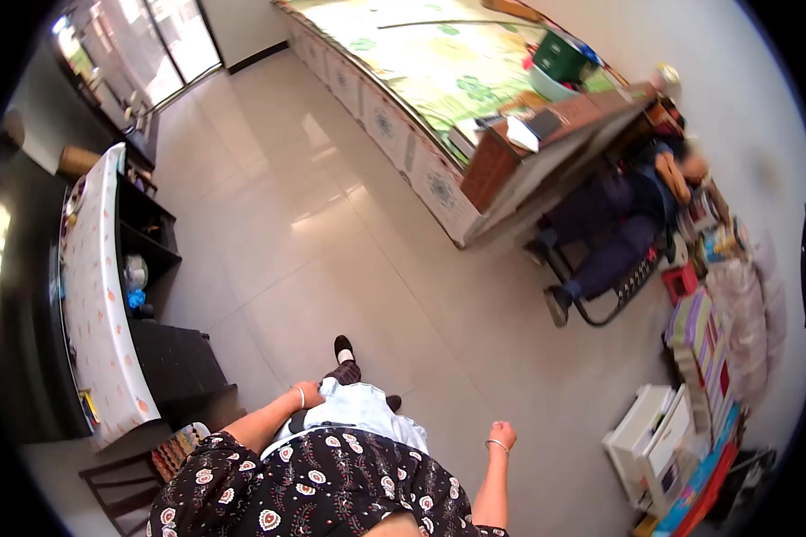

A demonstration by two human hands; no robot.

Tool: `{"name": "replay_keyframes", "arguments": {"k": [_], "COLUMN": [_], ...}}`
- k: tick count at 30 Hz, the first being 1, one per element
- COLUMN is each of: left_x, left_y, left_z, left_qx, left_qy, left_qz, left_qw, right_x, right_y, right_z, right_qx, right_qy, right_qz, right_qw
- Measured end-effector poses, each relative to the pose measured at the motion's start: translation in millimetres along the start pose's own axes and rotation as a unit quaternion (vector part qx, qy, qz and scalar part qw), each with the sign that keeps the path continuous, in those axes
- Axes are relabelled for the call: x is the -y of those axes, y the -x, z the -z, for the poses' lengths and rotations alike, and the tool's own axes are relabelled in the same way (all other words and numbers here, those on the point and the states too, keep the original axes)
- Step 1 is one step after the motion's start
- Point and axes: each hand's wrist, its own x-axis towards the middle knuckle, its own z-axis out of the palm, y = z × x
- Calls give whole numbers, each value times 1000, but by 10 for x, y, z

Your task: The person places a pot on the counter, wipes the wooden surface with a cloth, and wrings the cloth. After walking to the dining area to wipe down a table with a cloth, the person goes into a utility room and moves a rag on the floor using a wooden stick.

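Note:
My left hand (310,394) is closed at the edge of a light blue cloth (363,407), which hangs in front of my waist and legs. The cloth looks like a garment, but its kind is not clear. A small dark patch shows beside it, just below the hand. My right hand (503,435) is held out to the side over the floor, fingers curled in, with nothing visible in it. Each wrist wears a bracelet. My dark shoe (343,345) is stepping ahead on the tiles.
Shiny floor tiles (331,259) stretch toward a glass door (166,45). A cloth-covered cabinet (107,313) and wooden chair (121,483) stand left. On the right are a raised bed (394,143), a person (622,215) seated on a chair, and a white drawer unit (654,443).

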Motion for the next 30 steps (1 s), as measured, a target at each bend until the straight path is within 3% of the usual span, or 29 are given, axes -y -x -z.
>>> {"name": "replay_keyframes", "arguments": {"k": [5, 9, 15, 20, 23, 29, 30], "left_x": [179, 540, 1034, 1360, 1505, 1427, 1397], "left_y": [-196, -501, -522, -592, -788, -921, -904], "left_z": [361, 702, 1359, 1807, 1904, 2233, 2342], "left_qx": [-2, -4, -139, -251, -262, -218, -199], "left_qy": [68, 78, 242, 369, 413, 442, 433], "left_qz": [33, 20, 110, 172, 207, 273, 281], "left_qw": [997, 997, 954, 878, 847, 826, 833], "right_x": [991, 1777, 2627, 3216, 3511, 4483, 4671], "right_y": [-153, -18, -85, -466, -717, -1350, -1468], "right_z": [-345, -689, -973, -1128, -1218, -1410, -1436], "right_qx": [42, 114, 158, 156, 174, 210, 220], "right_qy": [23, 39, 21, 48, 73, 168, 135], "right_qz": [108, 141, 169, 214, 226, 267, 266], "right_qw": [993, 983, 973, 963, 956, 926, 929]}}
